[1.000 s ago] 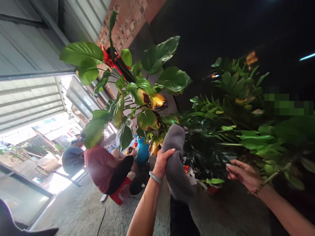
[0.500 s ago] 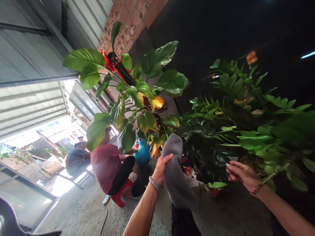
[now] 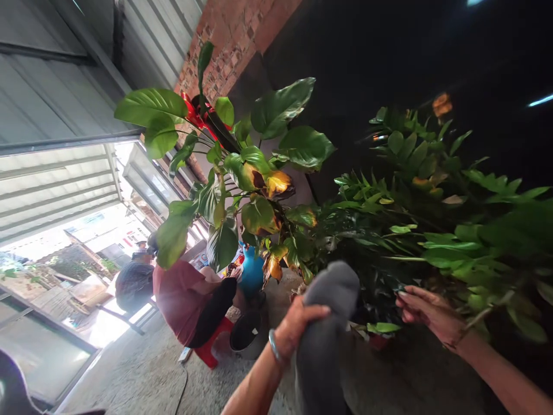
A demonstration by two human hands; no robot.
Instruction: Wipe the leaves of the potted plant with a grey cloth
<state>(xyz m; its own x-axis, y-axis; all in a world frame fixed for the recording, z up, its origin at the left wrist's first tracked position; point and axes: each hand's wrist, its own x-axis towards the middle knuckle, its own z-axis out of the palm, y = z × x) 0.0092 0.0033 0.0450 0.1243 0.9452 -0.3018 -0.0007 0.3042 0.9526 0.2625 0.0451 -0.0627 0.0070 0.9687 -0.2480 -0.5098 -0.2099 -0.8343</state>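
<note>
The left hand (image 3: 298,327) was low in the frame, just right of centre, closed around a grey cloth (image 3: 324,334), with the thumb lying across the fabric and a pale bangle (image 3: 273,347) on the wrist. The cloth bunched up above the hand into a rounded end and hung down past it to the bottom edge of the frame. Its top sat close in front of the lower leaves of a dark-leaved plant (image 3: 389,230) that filled the right half of the frame.

The right hand (image 3: 425,314) was at the lower right, fingers partly curled and reaching in among the plant's stems; whether it gripped a stem I could not tell, as leaves covered the fingertips. A single light green leaf (image 3: 382,327) lay just left of that hand.

In the centre stood a broad-leaved plant (image 3: 259,167) with several yellowed and browned leaves (image 3: 276,181), and a red ribbon (image 3: 192,109) near its top against a brick wall (image 3: 233,40). At the lower left a person in a red shirt (image 3: 179,294) sat on a red stool (image 3: 211,349), next to a blue vessel (image 3: 250,271) and a dark pot (image 3: 246,334) on the concrete floor (image 3: 151,374).
</note>
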